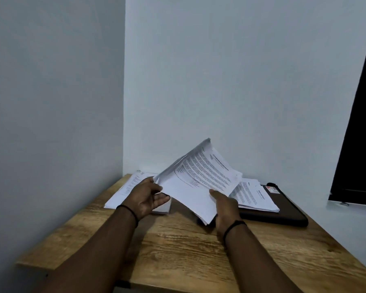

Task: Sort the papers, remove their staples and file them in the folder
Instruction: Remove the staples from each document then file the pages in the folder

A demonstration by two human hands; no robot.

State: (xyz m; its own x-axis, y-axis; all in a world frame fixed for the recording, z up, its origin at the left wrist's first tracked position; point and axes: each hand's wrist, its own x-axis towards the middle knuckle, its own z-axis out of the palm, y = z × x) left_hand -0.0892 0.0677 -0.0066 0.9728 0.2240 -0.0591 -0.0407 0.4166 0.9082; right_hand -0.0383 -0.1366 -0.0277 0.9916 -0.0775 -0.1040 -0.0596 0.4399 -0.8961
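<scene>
Mid-sort: left hand [149, 198] pinching, right hand [224, 205] gripping lifted paper bundle [195, 182] over table [178, 250], stack [128, 191] far left, another stack [251, 196] on shut folder [283, 212] far right; staples, filing likely pending.

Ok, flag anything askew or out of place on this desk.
The stack on the dark folder sits skewed, overhanging the folder's left edge. The held bundle fans unevenly. Nothing looks spilled or torn.
</scene>
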